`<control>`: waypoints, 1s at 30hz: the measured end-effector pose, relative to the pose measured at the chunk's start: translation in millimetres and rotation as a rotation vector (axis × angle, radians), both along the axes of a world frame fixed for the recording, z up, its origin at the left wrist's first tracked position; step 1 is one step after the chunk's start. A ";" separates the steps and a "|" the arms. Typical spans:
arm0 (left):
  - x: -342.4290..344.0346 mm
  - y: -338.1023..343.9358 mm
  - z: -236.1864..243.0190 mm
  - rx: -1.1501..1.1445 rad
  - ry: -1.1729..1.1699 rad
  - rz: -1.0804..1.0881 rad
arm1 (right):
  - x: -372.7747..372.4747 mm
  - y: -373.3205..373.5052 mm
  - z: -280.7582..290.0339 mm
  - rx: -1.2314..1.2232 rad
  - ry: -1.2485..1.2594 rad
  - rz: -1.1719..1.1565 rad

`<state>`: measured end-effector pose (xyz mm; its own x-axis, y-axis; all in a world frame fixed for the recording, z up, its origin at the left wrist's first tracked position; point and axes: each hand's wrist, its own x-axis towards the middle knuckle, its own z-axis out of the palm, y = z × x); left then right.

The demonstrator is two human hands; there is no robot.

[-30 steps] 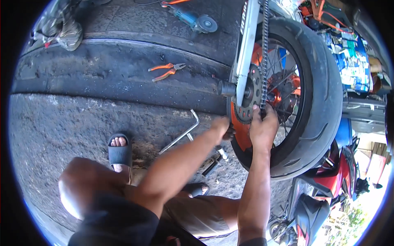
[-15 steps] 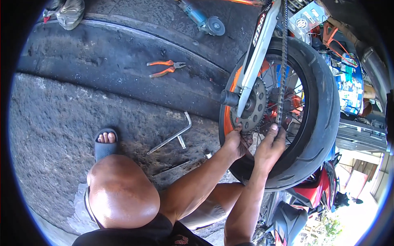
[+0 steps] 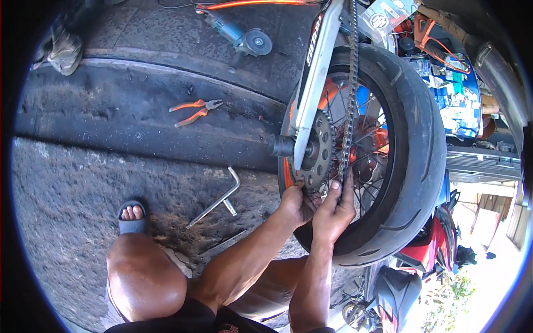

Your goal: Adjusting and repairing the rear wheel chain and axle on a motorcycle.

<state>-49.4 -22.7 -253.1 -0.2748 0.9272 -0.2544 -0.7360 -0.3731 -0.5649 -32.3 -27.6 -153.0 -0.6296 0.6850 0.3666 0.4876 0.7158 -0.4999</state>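
Note:
A motorcycle's rear wheel with a thick black tire (image 3: 420, 161) stands in front of me on the right. A toothed sprocket (image 3: 321, 161) is at its hub, behind the end of a silver swingarm (image 3: 316, 83). The drive chain (image 3: 351, 100) runs down from the top to my right hand (image 3: 335, 213), whose thumb and fingers pinch its lower part. My left hand (image 3: 297, 206) is closed at the sprocket's lower edge, thumb against the rim. Its curled fingers are partly hidden, so what they grip is unclear. Both hands are close together.
Orange-handled pliers (image 3: 195, 110) lie on the dark ledge, with a blue-green angle grinder (image 3: 239, 38) farther back. A bent metal wrench (image 3: 216, 198) and a thin rod (image 3: 222, 242) rest on the rough ground. Packets fill a blue container (image 3: 455, 100) beyond the wheel; a red motorcycle (image 3: 427, 244) stands at right.
The view has shifted, so the wheel and tools sit farther left and slightly lower. My right hand has come a little nearer the sprocket with the chain; my left hand stays at its lower edge.

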 end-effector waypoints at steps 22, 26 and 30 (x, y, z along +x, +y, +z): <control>7.8 -5.1 -29.6 -0.151 0.254 -0.238 | 9.5 16.8 -22.4 -0.057 -0.033 0.021; -5.9 -10.4 -18.5 -0.144 0.168 -0.269 | 10.4 20.8 -26.3 -0.010 -0.024 0.038; -18.5 -26.3 -11.8 -0.151 0.202 -0.341 | 10.6 22.7 -27.3 -0.012 -0.009 0.067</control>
